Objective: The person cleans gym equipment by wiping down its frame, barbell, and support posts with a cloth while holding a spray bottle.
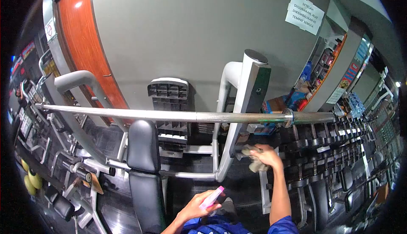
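Observation:
My left hand (195, 207) is closed around a small pink and white bottle (211, 198), low in front of my body. My right hand (266, 154) reaches forward and grips a crumpled tan cloth (256, 165) beside the lower part of the rack's grey upright (240, 106). Whether the cloth touches the upright, I cannot tell. Above both hands a bare steel barbell (174, 115) spans the rack from side to side. A black padded bench (144, 149) stands left of my left hand, under the bar.
Dumbbells fill a rack (313, 176) on the right. Behind the bench, a black plastic step platform (169, 106) leans against the grey wall (190, 30). More gym machines (80, 170) stand at the left, near an orange-brown door (80, 30). Shelves (324, 70) with goods are at the back right.

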{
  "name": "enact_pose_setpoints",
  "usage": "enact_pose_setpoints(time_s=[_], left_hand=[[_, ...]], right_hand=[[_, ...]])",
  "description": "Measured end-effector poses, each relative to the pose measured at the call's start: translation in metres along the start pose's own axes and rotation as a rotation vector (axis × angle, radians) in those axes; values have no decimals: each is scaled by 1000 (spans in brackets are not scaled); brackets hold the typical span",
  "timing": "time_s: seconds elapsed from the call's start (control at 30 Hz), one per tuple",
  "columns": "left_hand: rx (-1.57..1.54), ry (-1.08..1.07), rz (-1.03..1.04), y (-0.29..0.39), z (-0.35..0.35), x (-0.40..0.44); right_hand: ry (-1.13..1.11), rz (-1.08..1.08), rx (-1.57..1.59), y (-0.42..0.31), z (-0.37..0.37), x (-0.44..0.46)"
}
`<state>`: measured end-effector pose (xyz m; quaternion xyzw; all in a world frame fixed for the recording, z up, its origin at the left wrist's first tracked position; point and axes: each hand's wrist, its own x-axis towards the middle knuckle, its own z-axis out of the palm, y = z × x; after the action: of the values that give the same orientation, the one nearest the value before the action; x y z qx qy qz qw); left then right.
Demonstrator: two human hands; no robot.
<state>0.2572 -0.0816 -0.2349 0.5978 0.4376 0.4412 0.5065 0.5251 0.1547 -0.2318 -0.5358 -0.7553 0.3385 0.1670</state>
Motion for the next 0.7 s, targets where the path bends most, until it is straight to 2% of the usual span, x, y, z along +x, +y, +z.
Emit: enact_pose_setpoints(time_s=[0.03, 0.1, 0.17, 0.23, 0.27, 0.3, 0.37, 0.4, 0.53, 0.67, 0.7], left_hand=[[-9, 12, -4, 0, -1, -2], [-20, 30, -14, -1, -1, -5], [-18, 42, -23, -3, 0, -7], [-7, 39, -39, -11, 5, -11], [0, 35, -42, -14, 7, -11], [17, 26, -31, -14, 7, -11], [48, 11, -10, -12, 10, -14], [36, 42, -1, -11, 12, -16], [84, 130, 75, -13, 23, -30], [64, 107, 103, -10, 37, -61], [67, 97, 125, -9, 42, -69]], right_hand=[[138, -26, -129, -15, -12, -17], [219, 144, -171, -18, -21, -27], [382, 26, 138, -23, -10, -27], [439, -230, 198, -37, 12, -24], [260, -185, 345, -51, 19, -29], [278, -386, 184, -50, 33, -25], [345, -390, 46, -50, 47, -24], [357, -346, 137, -47, 50, -26], [575, -468, 64, -33, 65, -53], [668, -382, 17, -28, 77, -83], [633, -345, 69, -26, 80, -91]])
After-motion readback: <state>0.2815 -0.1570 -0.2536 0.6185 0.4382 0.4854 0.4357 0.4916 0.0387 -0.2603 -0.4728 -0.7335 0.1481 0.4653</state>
